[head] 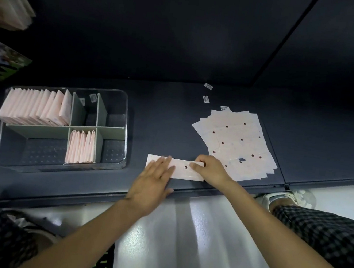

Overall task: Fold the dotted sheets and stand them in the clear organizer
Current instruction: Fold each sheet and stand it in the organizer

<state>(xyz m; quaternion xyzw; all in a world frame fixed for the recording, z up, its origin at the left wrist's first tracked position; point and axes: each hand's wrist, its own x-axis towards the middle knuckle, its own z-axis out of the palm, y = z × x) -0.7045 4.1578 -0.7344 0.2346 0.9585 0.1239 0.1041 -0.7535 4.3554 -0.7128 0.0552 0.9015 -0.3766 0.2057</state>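
A folded strip of pale pink dotted sheet [186, 171] lies on the dark shelf near its front edge. My left hand [154, 183] lies flat on the strip's left part with straight fingers. My right hand [210, 169] holds down the strip's right end with curled fingers. A fanned pile of flat dotted sheets [237, 140] lies to the right, behind my right hand. The clear organizer [110, 170] stands at the left. Several folded sheets [35, 106] stand in its back-left compartment and several more folded sheets [81, 146] in the front middle one.
Grey-green dividers [110, 129] split the organizer; its other compartments hold no sheets. Two small barcode labels [206, 98] lie on the shelf behind the pile. Packaged goods [7, 4] hang at the far left. The shelf's front edge [187, 193] runs just below my hands.
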